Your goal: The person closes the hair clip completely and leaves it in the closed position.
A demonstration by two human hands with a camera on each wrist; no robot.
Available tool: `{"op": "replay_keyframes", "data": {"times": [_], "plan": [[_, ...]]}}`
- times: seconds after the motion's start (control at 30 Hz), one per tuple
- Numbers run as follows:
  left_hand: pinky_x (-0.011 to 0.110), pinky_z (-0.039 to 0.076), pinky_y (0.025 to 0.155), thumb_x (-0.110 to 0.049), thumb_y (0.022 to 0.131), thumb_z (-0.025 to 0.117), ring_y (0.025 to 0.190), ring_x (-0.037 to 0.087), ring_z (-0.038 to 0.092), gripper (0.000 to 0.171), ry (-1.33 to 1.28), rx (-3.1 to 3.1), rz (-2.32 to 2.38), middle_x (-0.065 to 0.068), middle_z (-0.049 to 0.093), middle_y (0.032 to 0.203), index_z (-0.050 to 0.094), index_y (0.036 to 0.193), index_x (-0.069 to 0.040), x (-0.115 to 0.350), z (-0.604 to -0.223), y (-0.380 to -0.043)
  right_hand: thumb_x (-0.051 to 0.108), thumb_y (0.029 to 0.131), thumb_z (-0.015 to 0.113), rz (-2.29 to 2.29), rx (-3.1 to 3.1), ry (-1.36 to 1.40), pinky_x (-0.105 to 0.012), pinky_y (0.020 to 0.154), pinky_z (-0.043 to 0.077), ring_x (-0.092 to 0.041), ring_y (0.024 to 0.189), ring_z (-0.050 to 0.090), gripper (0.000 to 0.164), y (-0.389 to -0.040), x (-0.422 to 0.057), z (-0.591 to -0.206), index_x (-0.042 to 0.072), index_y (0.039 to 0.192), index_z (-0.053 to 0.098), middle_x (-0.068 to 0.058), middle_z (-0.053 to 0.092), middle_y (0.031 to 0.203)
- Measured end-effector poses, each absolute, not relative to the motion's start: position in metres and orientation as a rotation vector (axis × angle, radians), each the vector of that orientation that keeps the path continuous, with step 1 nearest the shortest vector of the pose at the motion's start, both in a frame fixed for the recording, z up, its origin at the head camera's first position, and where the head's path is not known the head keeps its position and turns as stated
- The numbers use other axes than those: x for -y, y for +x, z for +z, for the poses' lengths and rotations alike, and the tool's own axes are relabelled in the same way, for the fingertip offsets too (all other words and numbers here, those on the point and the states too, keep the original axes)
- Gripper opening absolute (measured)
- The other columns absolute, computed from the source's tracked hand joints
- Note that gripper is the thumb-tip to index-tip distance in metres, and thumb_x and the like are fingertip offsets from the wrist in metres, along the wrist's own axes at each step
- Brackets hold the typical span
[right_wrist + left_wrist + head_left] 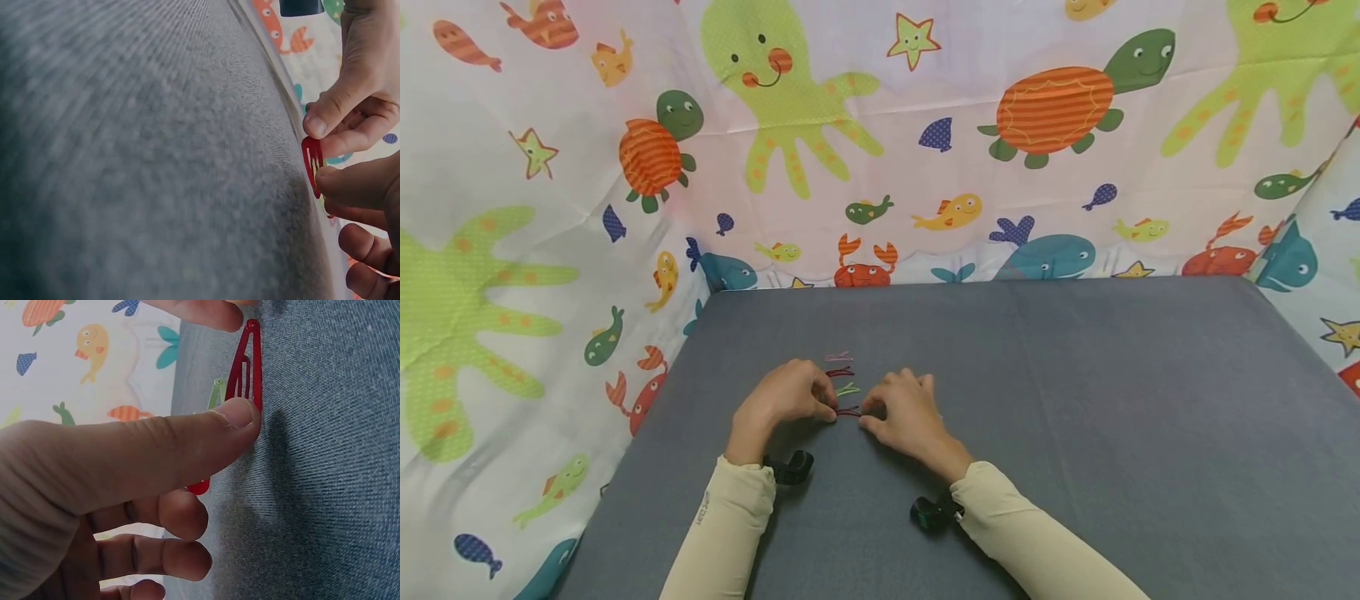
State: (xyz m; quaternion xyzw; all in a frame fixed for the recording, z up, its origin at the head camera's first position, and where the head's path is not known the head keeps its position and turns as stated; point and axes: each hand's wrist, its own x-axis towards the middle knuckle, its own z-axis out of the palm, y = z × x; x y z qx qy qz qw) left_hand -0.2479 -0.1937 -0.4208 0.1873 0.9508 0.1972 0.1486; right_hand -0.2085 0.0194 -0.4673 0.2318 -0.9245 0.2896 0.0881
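I have a slim red metal snap hair clip pinched at its rounded end, riveted tip toward 3 o'clock. Toward its 12 o'clock lie slender light-green, dark-red and pink clips, spaced apart.

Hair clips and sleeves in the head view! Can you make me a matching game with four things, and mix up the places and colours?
Things:
1. Pink clip
2. Green clip
3. Nearest red clip
4. Sleeves

Places and colours:
A. Left hand at one end, right hand at the other
B. Plain pale cream
C. At the far end of the row
D. In the row, between the nearest red clip and the dark red clip

Right pairs: 1-C, 2-D, 3-A, 4-B.
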Motion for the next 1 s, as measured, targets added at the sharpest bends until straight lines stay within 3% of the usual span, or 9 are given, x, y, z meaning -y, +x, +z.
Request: {"op": "replay_keyframes", "data": {"times": [1.0], "plan": [[0.028,0.047,0.061,-0.019,0.078,0.089,0.064,0.009,0.058,0.011,0.492,-2.738,0.548,-0.012,0.071,0.071,0.08,0.074,-0.024,0.189,-0.426,-0.249,0.03,0.084,0.084,0.804,2.816,0.685,-0.042,0.079,0.026,-0.014,0.075,0.043,0.013,-0.216,-0.005,-0.469,0.026,0.075,0.075,0.008,0.061,0.078]]}}
